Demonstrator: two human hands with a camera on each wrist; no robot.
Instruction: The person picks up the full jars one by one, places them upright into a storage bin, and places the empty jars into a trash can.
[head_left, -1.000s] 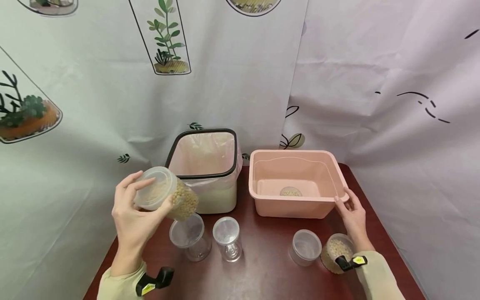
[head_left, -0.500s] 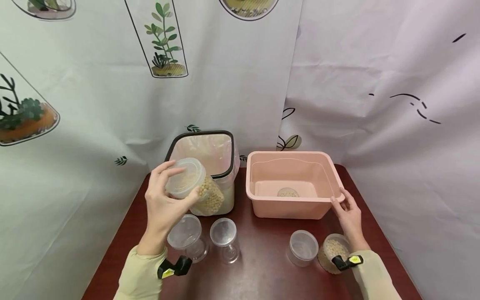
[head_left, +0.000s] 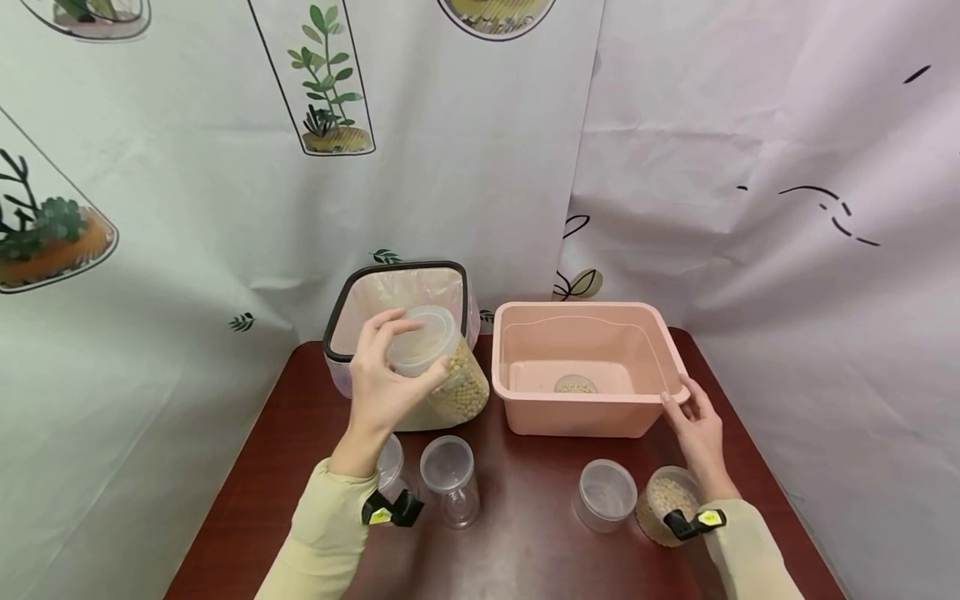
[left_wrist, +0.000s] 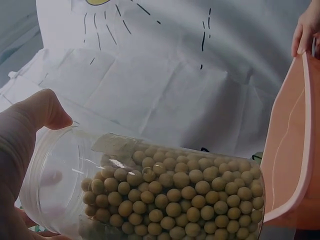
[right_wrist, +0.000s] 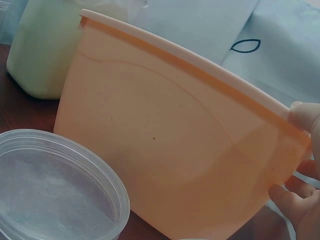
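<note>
Clear plastic jar (head_left: 467, 387) of beige beans is held tilted in front of the black-rimmed bin (head_left: 405, 266), its lidded end clamped between thumb and fingers of the left hand (head_left: 381, 385). The right hand (head_left: 697, 429) pinches the near right corner of the pink tub (head_left: 577, 419). Nearer, on the table (head_left: 517, 533), stands a round container (head_left: 606, 492).

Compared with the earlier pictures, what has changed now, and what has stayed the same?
The left hand moved the jar of beans rightward, toward the pink tub, without letting go. The right hand still holds the tub's near right corner.
</note>
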